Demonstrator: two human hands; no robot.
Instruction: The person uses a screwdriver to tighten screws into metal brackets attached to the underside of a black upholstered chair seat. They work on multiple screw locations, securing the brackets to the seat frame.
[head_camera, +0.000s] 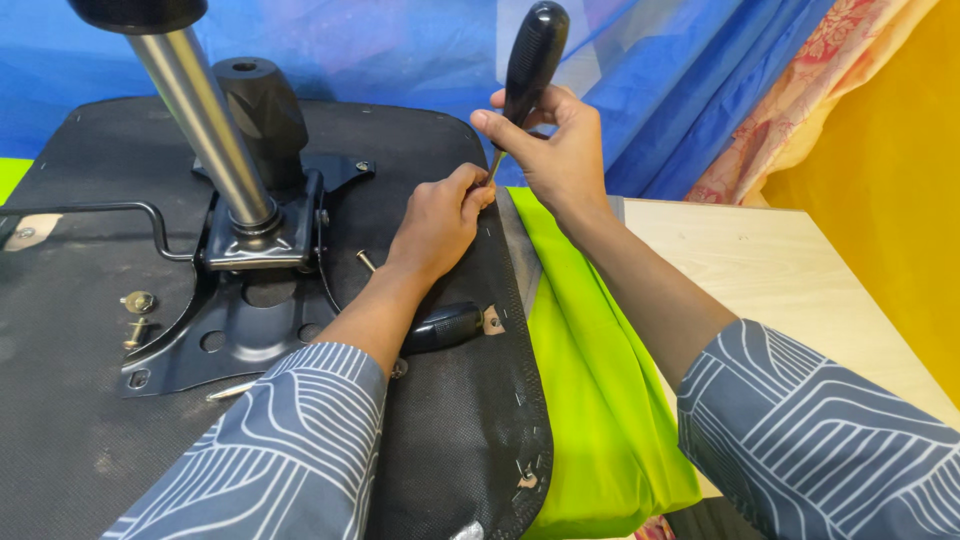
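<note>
While my right hand (560, 150) grips the black-handled screwdriver (532, 60), my left hand (440, 220) pinches its tip at the black upturned chair seat (440, 430). I judge a screw is being driven; next needs steady downward turning.

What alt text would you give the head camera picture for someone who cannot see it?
A person's right hand holds a black-handled screwdriver upright while the left hand steadies its tip on the black underside of an upturned office chair seat. The metal mechanism plate and gas cylinder stand to the left; bright green cloth lies beneath.
</note>
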